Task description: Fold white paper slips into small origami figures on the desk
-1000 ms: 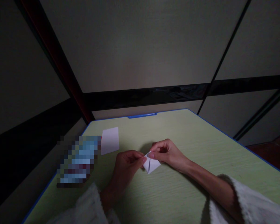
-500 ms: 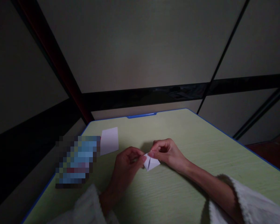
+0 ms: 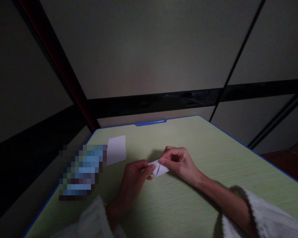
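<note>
Between my two hands is a small piece of folded white paper, with a slit-like seam running down its middle. My left hand pinches its left side, thumb on top and fingers behind. The thumb and fingertips of my right hand grip its upper edge. The paper is held just over the pale green tabletop; whether it touches the surface I cannot tell. Its underside is hidden.
A flat white sheet of paper lies at the table's back left. Beside it, nearer the left edge, is a blurred-out bluish item. A blue handle sits on the far edge, close to the cabinet panels.
The folded paper has tilted and shifted slightly left, and its lower point sits higher. My left fingers have moved a little down along its side. The right hand has shifted slightly right.
</note>
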A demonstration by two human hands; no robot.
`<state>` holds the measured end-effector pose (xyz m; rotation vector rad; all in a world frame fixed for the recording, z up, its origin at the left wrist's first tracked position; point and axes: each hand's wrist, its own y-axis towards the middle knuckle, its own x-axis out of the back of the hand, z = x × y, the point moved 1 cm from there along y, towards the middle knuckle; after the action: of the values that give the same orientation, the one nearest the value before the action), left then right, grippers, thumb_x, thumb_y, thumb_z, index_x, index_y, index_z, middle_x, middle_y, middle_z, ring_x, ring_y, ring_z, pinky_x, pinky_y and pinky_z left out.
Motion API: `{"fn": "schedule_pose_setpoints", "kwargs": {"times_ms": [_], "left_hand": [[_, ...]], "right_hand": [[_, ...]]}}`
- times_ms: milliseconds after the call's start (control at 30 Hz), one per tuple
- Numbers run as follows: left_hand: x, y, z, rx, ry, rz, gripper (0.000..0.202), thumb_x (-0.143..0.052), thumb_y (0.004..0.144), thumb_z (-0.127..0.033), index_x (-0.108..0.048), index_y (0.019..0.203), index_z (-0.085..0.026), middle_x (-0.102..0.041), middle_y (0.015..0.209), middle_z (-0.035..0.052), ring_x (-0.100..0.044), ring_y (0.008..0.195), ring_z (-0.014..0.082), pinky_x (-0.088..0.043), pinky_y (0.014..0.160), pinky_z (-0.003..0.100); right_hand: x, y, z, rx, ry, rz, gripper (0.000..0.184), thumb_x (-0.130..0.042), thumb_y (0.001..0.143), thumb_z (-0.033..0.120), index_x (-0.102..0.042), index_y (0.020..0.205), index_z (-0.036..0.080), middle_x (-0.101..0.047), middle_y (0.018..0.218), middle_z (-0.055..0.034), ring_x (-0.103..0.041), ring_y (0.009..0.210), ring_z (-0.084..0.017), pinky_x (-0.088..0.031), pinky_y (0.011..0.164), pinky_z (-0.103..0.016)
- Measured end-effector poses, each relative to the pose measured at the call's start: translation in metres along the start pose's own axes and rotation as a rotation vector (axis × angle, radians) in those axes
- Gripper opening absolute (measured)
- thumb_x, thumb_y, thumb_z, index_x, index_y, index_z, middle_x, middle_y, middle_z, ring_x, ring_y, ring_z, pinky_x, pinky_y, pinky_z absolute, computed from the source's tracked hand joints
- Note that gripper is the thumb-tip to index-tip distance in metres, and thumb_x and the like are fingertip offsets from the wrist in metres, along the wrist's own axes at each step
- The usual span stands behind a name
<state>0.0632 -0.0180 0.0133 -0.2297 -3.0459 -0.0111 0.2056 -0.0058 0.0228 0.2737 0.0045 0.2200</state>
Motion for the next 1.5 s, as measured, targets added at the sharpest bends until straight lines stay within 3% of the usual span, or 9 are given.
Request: {"fn": "schedule_pose_setpoints", "kwargs": {"times_ms": [333, 567, 867, 1067, 1300, 1500], "left_hand": [[0.002, -0.003, -0.004, -0.031, 0.018, -0.033, 0.025, -0.051, 0.065, -0.027, -0.053, 0.043, -0.014, -0.051, 0.044, -0.0024, -0.044, 0.048, 0.0099, -0.034, 0.049, 0.019], [0.001, -0.002, 0.002, -0.094, 0.128, -0.083, 0.026, -0.047, 0.068, -0.028, -0.042, 0.046, -0.016, -0.036, 0.042, -0.006, -0.033, 0.043, 0.0077, -0.025, 0.041, 0.019], [0.001, 0.001, 0.005, -0.068, 0.038, -0.046, 0.019, -0.047, 0.068, -0.029, -0.048, 0.055, -0.015, -0.047, 0.05, -0.0032, -0.045, 0.046, 0.0094, -0.036, 0.042, 0.018], [0.001, -0.003, -0.003, -0.105, 0.122, -0.113, 0.021, -0.046, 0.069, -0.025, -0.043, 0.049, -0.016, -0.036, 0.039, -0.0078, -0.035, 0.036, 0.0058, -0.027, 0.036, 0.016], [-0.001, -0.005, 0.0, -0.09, 0.169, -0.015, 0.022, -0.046, 0.068, -0.025, -0.041, 0.048, -0.017, -0.034, 0.041, -0.0075, -0.032, 0.037, 0.006, -0.023, 0.035, 0.017], [-0.004, -0.006, 0.002, -0.101, 0.149, 0.031, 0.024, -0.043, 0.071, -0.029, -0.038, 0.05, -0.018, -0.033, 0.04, -0.0078, -0.033, 0.037, 0.0063, -0.023, 0.037, 0.017]], "right_hand": [[-0.003, 0.0, 0.0, -0.05, 0.017, -0.001, 0.016, -0.063, 0.057, 0.025, -0.055, 0.052, 0.012, -0.042, 0.049, 0.0038, -0.035, 0.044, -0.005, -0.025, 0.04, -0.02], [-0.006, -0.002, -0.001, -0.246, 0.021, 0.191, 0.019, -0.057, 0.06, 0.021, -0.044, 0.049, 0.013, -0.034, 0.041, 0.0076, -0.027, 0.039, -0.003, -0.018, 0.038, -0.018], [-0.004, 0.0, -0.002, -0.178, -0.001, 0.055, 0.016, -0.057, 0.06, 0.022, -0.047, 0.05, 0.013, -0.039, 0.043, 0.0052, -0.03, 0.042, -0.005, -0.02, 0.041, -0.019], [-0.005, 0.0, -0.004, -0.24, 0.023, 0.121, 0.017, -0.056, 0.059, 0.023, -0.045, 0.05, 0.014, -0.036, 0.04, 0.0068, -0.027, 0.037, -0.004, -0.017, 0.037, -0.019], [-0.008, -0.003, -0.005, -0.242, 0.041, 0.275, 0.02, -0.057, 0.062, 0.029, -0.046, 0.055, 0.013, -0.036, 0.04, 0.0077, -0.029, 0.037, -0.003, -0.019, 0.037, -0.018], [-0.011, -0.003, -0.006, -0.252, 0.071, 0.192, 0.027, -0.059, 0.059, 0.035, -0.046, 0.051, 0.013, -0.037, 0.039, 0.0074, -0.029, 0.035, -0.003, -0.019, 0.035, -0.017]]}}
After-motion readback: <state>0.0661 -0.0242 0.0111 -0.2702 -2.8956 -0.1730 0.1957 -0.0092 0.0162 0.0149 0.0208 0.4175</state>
